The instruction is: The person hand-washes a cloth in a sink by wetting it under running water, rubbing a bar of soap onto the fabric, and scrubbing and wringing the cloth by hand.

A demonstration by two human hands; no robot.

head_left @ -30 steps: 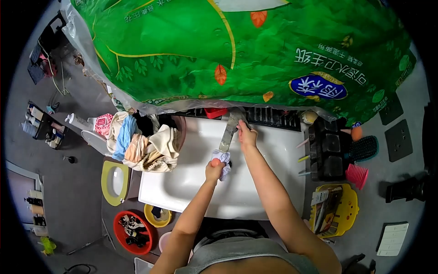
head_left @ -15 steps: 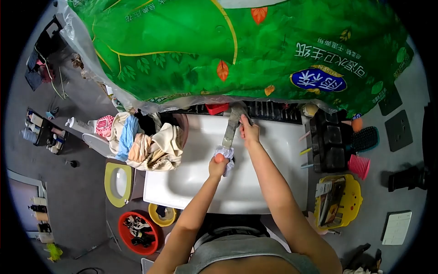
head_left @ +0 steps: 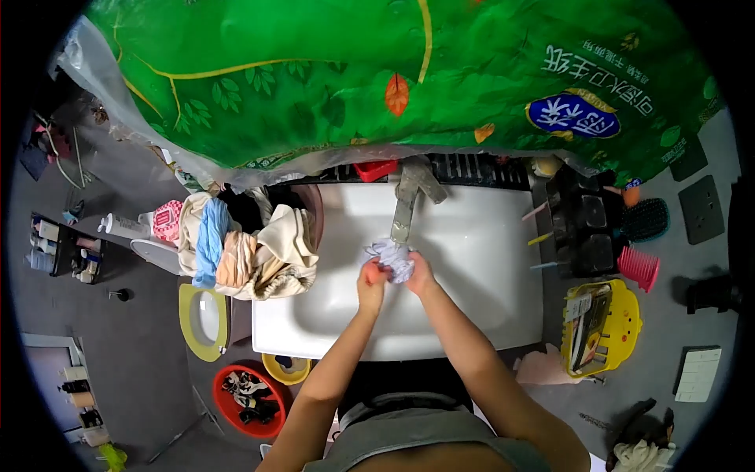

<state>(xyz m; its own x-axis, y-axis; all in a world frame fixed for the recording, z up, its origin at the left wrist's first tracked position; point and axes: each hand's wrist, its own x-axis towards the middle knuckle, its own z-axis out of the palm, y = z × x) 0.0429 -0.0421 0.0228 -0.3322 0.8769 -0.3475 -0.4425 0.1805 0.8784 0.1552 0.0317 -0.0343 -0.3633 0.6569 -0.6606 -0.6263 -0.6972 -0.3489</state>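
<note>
Under the spout of the grey metal faucet (head_left: 405,206), a small pale lavender cloth (head_left: 391,256) is bunched up between my two hands. My left hand (head_left: 371,289) is closed on its left side, and a reddish-orange patch at the thumb is too small to make out. Gripping the right side is my right hand (head_left: 422,277), its fingers partly hidden by the cloth. Both hands are over the basin of the white sink (head_left: 503,259). The faucet's lever points to the right, and I cannot tell whether water runs.
A heap of clothes (head_left: 287,244) lies at the sink's left. Above hangs a big green package (head_left: 314,86). A black organizer (head_left: 570,228) and a yellow basket (head_left: 625,326) stand at right. Lower left are a red basin (head_left: 228,417), a small yellow bowl (head_left: 297,374) and a toilet (head_left: 189,322).
My right hand has let go of the faucet lever, come down and taken hold of the cloth beside my left hand. The lever now points further right. The view has shifted slightly.
</note>
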